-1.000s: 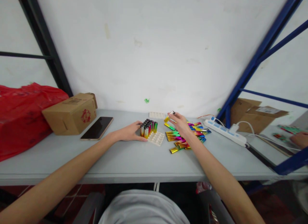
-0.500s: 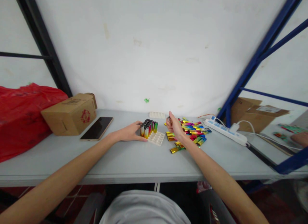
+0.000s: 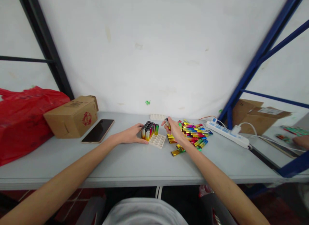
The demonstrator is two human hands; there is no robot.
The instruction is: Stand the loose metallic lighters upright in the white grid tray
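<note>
Grip of right hand curled around one lighter

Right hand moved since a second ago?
Yes: the right hand moved left, farther from the power strip and nearer the part-filled tray.

Pile pcs v. glossy, metallic-look, mirror-smooth; pc I hold shiny too. Tray matt, moulded, plastic or pulp, can't tell. My tabletop smooth, low sheen. Phone glossy glass-like front. Box matt cardbd. Bag thin crinkly plastic, slt sheen. Pwr strip smooth hard plastic. Blue post painted metal-look. Wall matt, scuffed. My shirt matt cloth.
</note>
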